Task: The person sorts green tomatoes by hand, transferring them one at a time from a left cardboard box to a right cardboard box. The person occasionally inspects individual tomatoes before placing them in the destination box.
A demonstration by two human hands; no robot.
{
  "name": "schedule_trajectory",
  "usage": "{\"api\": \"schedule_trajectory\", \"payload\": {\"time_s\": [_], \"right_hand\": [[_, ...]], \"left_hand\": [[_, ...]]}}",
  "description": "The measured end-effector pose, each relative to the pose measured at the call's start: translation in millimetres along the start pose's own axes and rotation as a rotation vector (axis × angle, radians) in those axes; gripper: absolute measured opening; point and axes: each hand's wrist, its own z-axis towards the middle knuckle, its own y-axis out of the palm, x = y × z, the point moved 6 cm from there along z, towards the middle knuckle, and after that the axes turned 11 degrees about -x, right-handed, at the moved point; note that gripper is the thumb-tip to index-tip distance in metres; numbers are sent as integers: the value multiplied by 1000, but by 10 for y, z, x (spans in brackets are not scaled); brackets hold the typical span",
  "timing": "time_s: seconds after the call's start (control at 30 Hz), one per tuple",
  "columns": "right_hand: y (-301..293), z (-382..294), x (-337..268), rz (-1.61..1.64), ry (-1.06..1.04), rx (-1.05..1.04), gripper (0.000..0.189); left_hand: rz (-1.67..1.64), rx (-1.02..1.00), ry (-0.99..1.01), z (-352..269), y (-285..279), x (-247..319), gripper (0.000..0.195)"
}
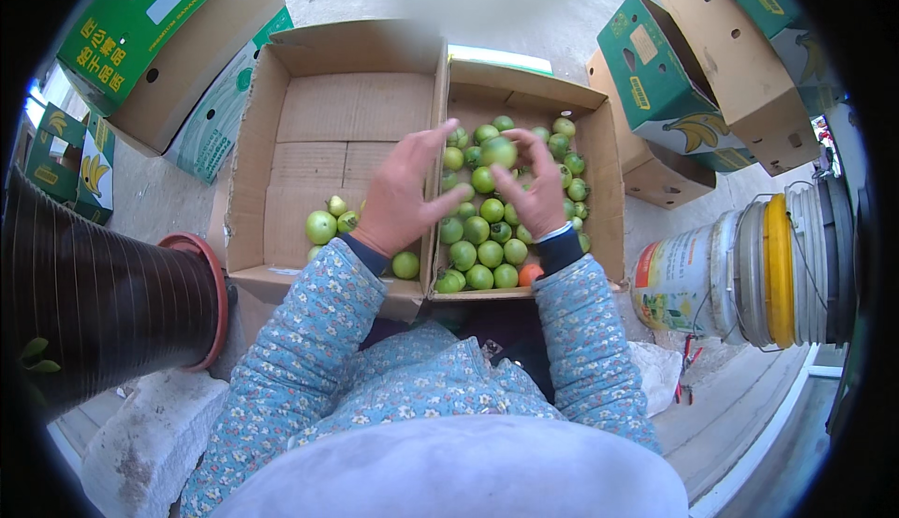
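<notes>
Two open cardboard boxes stand side by side before me. My right hand (530,184) grips a green tomato (499,153) between thumb and fingers, above the right box (605,188). Many green tomatoes (489,254) cover that box's floor, and one orange-red tomato (530,275) lies at its near edge. My left hand (404,191) is apart from it, fingers spread and holding nothing, over the left box (355,107) near the shared wall. Several green tomatoes (321,227) sit in the near part of the left box; my left hand and sleeve hide some of that area.
Stacked banana cartons stand at the far left (204,47) and far right (657,75). A large dark plant pot (119,293) is at my left, above a white block (151,441). At right are stacked buckets (723,272) and red-handled pliers (687,367).
</notes>
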Motion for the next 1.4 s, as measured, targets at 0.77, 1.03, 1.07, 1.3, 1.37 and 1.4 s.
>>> {"api": "schedule_trajectory", "payload": {"time_s": [0.77,1.03,1.07,1.3,1.37,1.4], "right_hand": [[31,-13,75,-229,38,45,43],[190,42,-27,-285,-101,1,32],[178,74,62,-447,-25,-1,26],[481,71,486,-1026,88,-312,44],[428,71,445,-984,102,-259,45],[395,69,371,-958,107,-203,46]], "left_hand": [[-35,-15,-43,20,-44,-60,55],[24,-18,-10,-13,8,-80,48],[-14,-46,-170,-30,-10,-196,52],[268,28,-277,-162,81,-500,65],[242,-4,-271,-141,80,-459,64],[232,-16,-271,-136,60,-442,63]]}}
